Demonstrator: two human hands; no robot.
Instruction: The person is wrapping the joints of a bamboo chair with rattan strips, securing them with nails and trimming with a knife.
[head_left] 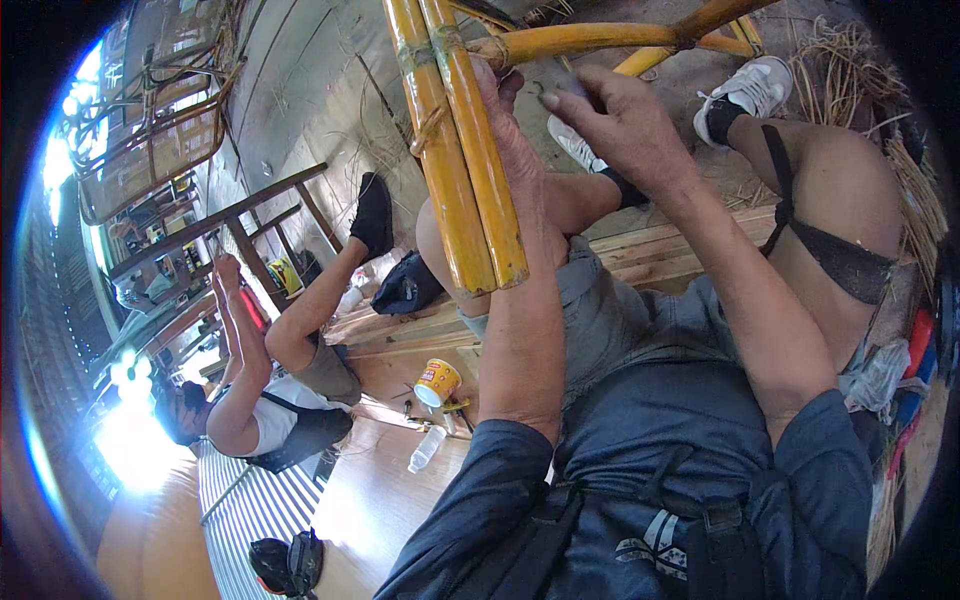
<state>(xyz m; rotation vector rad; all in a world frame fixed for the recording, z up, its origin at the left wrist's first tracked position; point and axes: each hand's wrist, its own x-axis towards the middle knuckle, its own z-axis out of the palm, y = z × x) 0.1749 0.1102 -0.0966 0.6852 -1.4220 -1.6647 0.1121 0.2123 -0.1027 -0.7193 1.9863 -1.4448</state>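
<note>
A frame of glossy yellow bamboo poles slants down from the top edge, two poles lying side by side with a thin binding round them. A crosspiece joins them near the top and runs right to another joint. My left hand is closed round the frame just under that joint, partly hidden behind the poles. Beneath the crosspiece, my right hand is closed, thumb bent forward, on a narrow dark greyish thing that I cannot make out. Its fingertips are close to the left hand's fingers.
Another person sits at the left with hands raised, by a dark wooden frame. A yellow tub and a clear bottle are on the boards. Loose fibre strips lie at the upper right; a dark cap lies left of my knee.
</note>
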